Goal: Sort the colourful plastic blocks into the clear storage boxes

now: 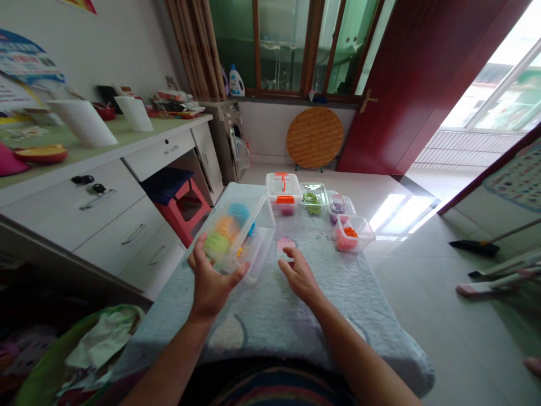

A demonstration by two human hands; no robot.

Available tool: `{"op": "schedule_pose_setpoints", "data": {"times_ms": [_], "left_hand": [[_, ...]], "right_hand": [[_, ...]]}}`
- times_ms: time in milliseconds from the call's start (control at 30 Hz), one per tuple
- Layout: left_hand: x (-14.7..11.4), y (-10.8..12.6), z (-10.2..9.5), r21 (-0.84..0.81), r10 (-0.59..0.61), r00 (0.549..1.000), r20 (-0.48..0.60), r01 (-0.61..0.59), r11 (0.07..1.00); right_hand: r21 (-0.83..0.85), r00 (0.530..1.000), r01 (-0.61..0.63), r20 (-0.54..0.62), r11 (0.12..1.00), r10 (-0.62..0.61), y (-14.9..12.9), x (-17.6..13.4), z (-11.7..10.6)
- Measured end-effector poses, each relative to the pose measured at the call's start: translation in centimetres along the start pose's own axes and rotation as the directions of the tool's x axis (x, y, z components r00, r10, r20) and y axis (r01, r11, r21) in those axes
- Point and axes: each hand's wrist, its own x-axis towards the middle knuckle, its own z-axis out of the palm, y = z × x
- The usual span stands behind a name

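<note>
Tilted over the left part of the cloth-covered table is a clear plastic box (264, 239), somewhat blurred. Green, orange and blue pieces (228, 228) show through its wall; their kind is too smeared to tell. My left hand (213, 276) grips the near end of this box, thumb on one side and fingers on the other. Just to the right, my right hand (300, 274) hovers over the table with its fingers apart and nothing in it. The clear box with red-orange pieces (349, 239) lies beyond it, to the right.
Along the table's (316, 327) far edge stand a lidded box with orange clips (283, 189), a container of green pieces (313, 198) and one of purple pieces (339, 207). A red stool (181, 208) and a white drawer desk (127, 203) border the left side.
</note>
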Motion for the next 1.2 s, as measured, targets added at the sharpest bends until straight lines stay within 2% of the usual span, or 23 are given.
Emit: {"op": "schedule_pose_setpoints", "data": {"times_ms": [100, 333, 433, 600, 767, 1033, 1133, 1200], "left_hand": [[-0.8, 0.1, 0.2, 0.126, 0.044, 0.995, 0.09, -0.056, 0.99], [-1.7, 1.9, 1.0, 0.274, 0.255, 0.949, 0.183, -0.299, 0.914], [-2.1, 2.5, 1.5, 0.307, 0.341, 0.913, 0.223, -0.397, 0.865], [-2.2, 2.7, 1.9, 0.342, 0.505, 0.824, 0.256, -0.566, 0.75], [-1.4, 2.2, 1.2, 0.344, 0.578, 0.775, 0.254, -0.631, 0.696], [-0.2, 0.1, -1.6, 0.38, 0.56, 0.81, 0.173, -0.579, 0.721], [0.6, -1.0, -2.1, 0.336, 0.488, 0.868, 0.089, -0.487, 0.806], [1.6, -1.6, -2.0, 0.255, 0.379, 0.925, 0.009, -0.369, 0.894]], "right_hand": [[-0.084, 0.995, 0.075, -0.052, 0.994, -0.08, 1.0, -0.2, 0.5], [-0.239, 0.96, 0.205, -0.141, 0.949, -0.243, 2.3, -1.0, 1.5], [-0.258, 0.954, 0.201, -0.169, 0.945, -0.249, 2.4, -1.0, 1.6], [-0.294, 0.934, 0.223, -0.21, 0.929, -0.291, 2.2, -1.1, 1.4], [-0.371, 0.907, 0.204, -0.276, 0.906, -0.318, 1.7, -1.4, 1.2], [-0.434, 0.924, 0.176, -0.236, 0.884, -0.3, 1.5, -1.5, 1.1], [-0.456, 0.93, 0.175, -0.214, 0.872, -0.299, 1.6, -1.5, 1.2], [-0.456, 0.931, 0.176, -0.21, 0.872, -0.298, 1.6, -1.5, 1.3]]}}
